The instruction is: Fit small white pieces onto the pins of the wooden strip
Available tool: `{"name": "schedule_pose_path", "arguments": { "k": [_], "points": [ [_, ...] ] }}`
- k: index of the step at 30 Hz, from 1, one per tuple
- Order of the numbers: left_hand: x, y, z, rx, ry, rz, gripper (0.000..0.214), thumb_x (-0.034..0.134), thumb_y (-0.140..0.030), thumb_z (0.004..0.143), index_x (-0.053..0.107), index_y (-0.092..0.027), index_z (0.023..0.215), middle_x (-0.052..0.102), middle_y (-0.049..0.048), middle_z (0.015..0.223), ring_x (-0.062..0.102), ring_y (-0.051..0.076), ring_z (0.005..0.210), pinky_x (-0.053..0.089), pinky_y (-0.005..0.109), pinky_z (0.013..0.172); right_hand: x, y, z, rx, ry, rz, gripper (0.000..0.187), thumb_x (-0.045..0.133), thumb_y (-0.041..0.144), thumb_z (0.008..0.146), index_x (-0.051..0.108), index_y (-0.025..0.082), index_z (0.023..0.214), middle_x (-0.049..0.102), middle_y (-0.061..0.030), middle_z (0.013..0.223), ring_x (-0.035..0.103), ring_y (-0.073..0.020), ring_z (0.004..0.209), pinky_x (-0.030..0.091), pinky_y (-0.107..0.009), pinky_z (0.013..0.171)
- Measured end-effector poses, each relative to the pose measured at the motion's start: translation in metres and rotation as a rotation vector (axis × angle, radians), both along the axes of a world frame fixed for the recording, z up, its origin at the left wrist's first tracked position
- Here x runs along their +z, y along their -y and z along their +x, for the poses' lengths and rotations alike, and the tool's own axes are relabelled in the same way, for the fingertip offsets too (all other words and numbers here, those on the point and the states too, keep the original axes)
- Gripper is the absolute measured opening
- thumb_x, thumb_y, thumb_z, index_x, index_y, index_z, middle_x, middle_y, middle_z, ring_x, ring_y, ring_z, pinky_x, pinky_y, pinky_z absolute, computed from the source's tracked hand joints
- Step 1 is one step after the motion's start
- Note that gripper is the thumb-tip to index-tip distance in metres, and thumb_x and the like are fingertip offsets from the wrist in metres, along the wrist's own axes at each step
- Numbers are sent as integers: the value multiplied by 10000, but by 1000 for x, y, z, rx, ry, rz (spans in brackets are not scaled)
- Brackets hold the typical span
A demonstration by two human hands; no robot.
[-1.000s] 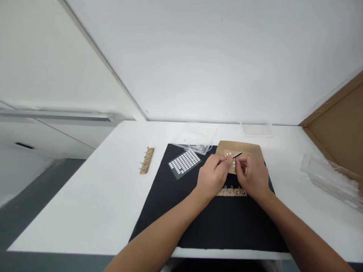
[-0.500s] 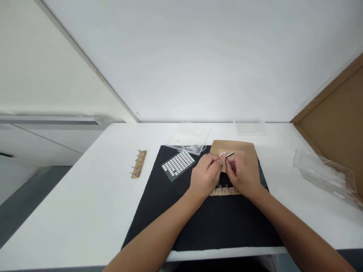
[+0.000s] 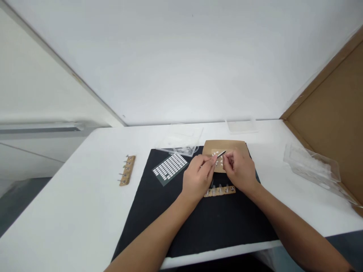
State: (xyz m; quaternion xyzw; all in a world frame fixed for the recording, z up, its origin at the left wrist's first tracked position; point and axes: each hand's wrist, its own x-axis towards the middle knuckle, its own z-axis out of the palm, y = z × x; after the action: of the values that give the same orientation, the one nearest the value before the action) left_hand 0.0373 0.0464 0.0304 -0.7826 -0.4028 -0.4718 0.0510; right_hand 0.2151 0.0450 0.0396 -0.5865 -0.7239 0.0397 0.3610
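Note:
My left hand (image 3: pixel 198 175) is closed around a slim dark stick-like tool (image 3: pixel 221 154), whose end points up and right; its exact kind is too small to tell. My right hand (image 3: pixel 241 170) sits just right of it, thumb and fingertips pinched together, and whatever they hold is hidden. Both are over a brown card (image 3: pixel 238 145) with several small white oval pieces (image 3: pixel 217 152) on a pale patch. Below them lies a tan strip (image 3: pixel 224 190) carrying clear, nail-tip-like pieces upright. Left of my left hand is a dark green sheet of white ovals (image 3: pixel 171 167).
A black mat (image 3: pixel 215 226) covers the middle of the white table (image 3: pixel 82 211). A second tan strip with clips (image 3: pixel 127 170) lies left. A clear box (image 3: pixel 190 151) is behind the sheet, a clear tray (image 3: pixel 242 126) at the back, and clear containers (image 3: pixel 314 166) stand right by a brown panel (image 3: pixel 334 98).
My right hand has drawn slightly away from my left fingertips, uncovering more white ovals and the right end of the near strip. The whole view has shifted a little.

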Motion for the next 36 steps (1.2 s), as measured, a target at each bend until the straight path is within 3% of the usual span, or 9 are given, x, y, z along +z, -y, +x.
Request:
{"name": "schedule_pose_path", "arguments": {
  "k": [3,8,10,15,19,23,27,31,36],
  "points": [
    [1,0,0,5,-7,10,105,648,-139,1033,734,-157,1091,705,62,877,663,176,807,575,286,746,1,1,0,95,0,-34,170,529,331,1036,576,236,903,699,5,710,629,-196,633,357,-322,616],
    [3,0,-1,15,-15,46,88,660,-130,1023,724,-163,1071,700,52,857,666,181,806,565,291,752,3,2,3,-24,-33,-69,165,547,353,1033,581,236,921,738,-8,764,664,-198,664,378,-318,620],
    [3,0,-1,22,-25,55,83,664,-133,1021,722,-175,1064,692,41,831,658,179,780,554,290,737,3,2,5,5,-21,-58,175,548,352,1033,577,237,904,729,-5,742,665,-201,664,384,-324,624],
    [3,0,-4,37,55,46,215,649,-148,1027,663,-178,1240,723,93,1002,696,219,936,577,340,867,7,4,8,43,-68,5,186,549,364,1047,594,239,918,719,-5,735,666,-205,679,420,-337,650],
    [7,-2,-10,86,281,-34,128,547,-234,1077,661,-179,1101,703,95,998,680,233,962,563,372,876,8,4,13,16,-134,13,207,537,367,1056,583,242,898,713,-9,717,656,-202,669,434,-338,657],
    [11,-4,-12,59,518,-155,303,430,-384,1133,605,-191,978,647,56,888,626,179,782,537,326,748,6,3,16,38,-161,-13,198,538,354,1053,577,242,894,711,-5,719,655,-195,663,431,-332,654],
    [14,-10,-10,34,843,-170,312,385,-497,1145,488,-224,1036,575,-3,876,583,115,659,547,266,659,4,4,13,133,-127,-1,199,548,347,1052,577,236,890,694,2,709,639,-188,649,418,-335,655],
    [19,-18,-18,45,1153,-280,363,443,-609,1099,508,-255,1146,574,44,1090,684,162,977,665,348,855,4,7,9,228,-130,15,178,531,323,1060,574,230,914,675,14,683,616,-181,632,414,-339,670],
    [23,-20,-25,-86,1312,-419,396,501,-645,1066,510,-304,1266,572,-12,903,693,139,823,683,373,874,2,9,6,266,-194,-42,153,530,316,1059,550,235,930,675,21,682,601,-170,607,416,-331,648]
  ]
}}
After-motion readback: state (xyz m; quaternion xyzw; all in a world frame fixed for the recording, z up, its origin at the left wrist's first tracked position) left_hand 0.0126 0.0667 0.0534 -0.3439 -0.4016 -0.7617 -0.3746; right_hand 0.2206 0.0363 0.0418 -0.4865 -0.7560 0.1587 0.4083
